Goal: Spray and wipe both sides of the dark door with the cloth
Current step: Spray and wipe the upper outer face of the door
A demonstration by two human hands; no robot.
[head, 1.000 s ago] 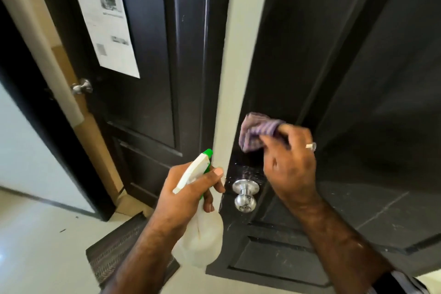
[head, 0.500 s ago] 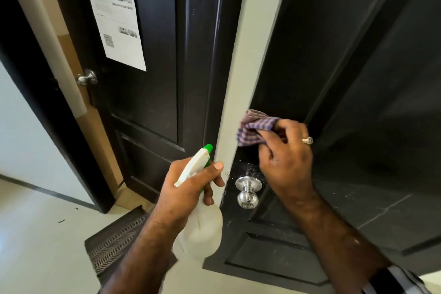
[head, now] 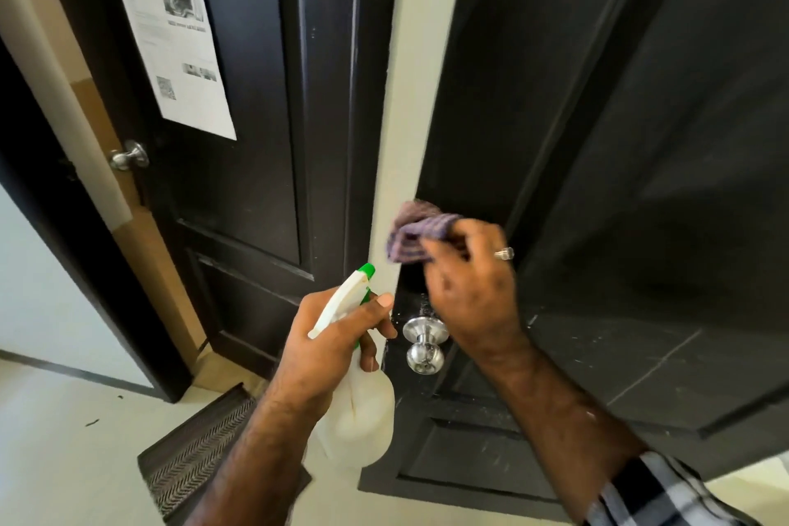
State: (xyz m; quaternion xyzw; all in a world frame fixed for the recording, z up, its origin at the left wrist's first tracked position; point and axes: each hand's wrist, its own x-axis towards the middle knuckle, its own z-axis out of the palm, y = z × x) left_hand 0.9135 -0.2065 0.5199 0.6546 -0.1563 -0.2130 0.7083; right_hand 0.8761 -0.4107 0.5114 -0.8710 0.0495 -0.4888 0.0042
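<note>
Right hand (head: 469, 286) bunches the cloth (head: 416, 237) at the dark door (head: 597, 141) edge; open door face above and to its right, nothing on it up to the top of view. Directly below that hand the chrome knob (head: 425, 344) juts out, blocking a straight downward pass along the edge. To its left the pale wall strip (head: 410, 98) runs up beside the door edge, narrow. Left hand (head: 328, 348) with the spray bottle (head: 363, 401) sits just left of the knob, crowding the gap there. Farther left a second dark door (head: 256, 141) with a taped paper (head: 170, 43) and its own knob (head: 128, 156). Below the left hand, a floor mat (head: 192, 453).
</note>
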